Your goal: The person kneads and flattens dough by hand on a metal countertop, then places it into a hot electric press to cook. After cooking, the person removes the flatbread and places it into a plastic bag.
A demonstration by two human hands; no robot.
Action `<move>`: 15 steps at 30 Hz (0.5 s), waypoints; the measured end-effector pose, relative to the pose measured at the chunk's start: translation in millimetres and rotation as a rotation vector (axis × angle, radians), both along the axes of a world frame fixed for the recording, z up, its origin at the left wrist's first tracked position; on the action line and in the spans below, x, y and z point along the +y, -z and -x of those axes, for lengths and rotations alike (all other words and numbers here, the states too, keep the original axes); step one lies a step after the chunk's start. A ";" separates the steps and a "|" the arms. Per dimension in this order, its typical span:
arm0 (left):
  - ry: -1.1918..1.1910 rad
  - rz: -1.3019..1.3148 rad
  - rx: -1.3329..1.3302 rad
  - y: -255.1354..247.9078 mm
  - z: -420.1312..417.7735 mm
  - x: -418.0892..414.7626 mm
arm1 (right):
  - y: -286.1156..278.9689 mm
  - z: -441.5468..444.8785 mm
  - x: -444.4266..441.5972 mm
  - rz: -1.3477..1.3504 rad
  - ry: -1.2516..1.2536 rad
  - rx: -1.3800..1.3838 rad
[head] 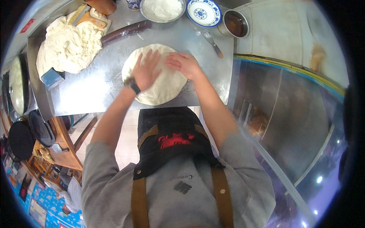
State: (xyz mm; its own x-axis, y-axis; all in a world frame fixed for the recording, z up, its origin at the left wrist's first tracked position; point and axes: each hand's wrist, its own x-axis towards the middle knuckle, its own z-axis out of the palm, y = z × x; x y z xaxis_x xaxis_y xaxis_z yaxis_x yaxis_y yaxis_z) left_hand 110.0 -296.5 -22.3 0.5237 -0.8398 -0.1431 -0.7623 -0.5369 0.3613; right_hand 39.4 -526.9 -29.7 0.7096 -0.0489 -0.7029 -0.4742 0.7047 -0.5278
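Observation:
A large flat round of dough (162,91) lies on the steel worktop (114,65) in front of me. My left hand (146,69), slightly blurred, is over its left half with the fingers spread; a black watch is on that wrist. Over the upper right part of the dough is my right hand (182,64), palm down, its fingers pointing left. Neither hand grips anything. A dark rolling pin (127,32) rests behind the round, and a big lump of dough (68,45) sits at the far left of the worktop.
At the back stand a metal bowl of flour (162,10), a blue and white plate (204,13) and a metal pot of dark liquid (236,24). A spatula (212,45) lies at right. On the left are a brush (77,15), a blue box (52,79) and round pans (20,141). A person (71,196) is far off.

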 end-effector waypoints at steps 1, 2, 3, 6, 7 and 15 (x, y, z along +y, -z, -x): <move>0.019 0.029 -0.011 -8.2 29.2 5.0 | -1.1 15.1 1.8 0.001 0.001 0.008; 0.030 -0.019 0.070 -5.5 66.7 12.7 | 3.2 27.0 5.8 0.044 0.032 0.001; 0.040 -0.062 0.135 -6.2 87.7 13.5 | 5.2 32.7 7.4 0.093 0.062 -0.022; -0.037 -0.110 0.036 -4.4 105.8 13.7 | 10.9 30.6 2.9 0.180 0.025 -0.066; -0.045 -0.115 0.064 -10.5 111.3 13.1 | 10.0 27.8 1.7 0.199 -0.010 -0.081; -0.077 -0.137 0.130 -21.3 178.9 1.4 | 16.2 97.8 19.8 0.122 -0.015 -0.058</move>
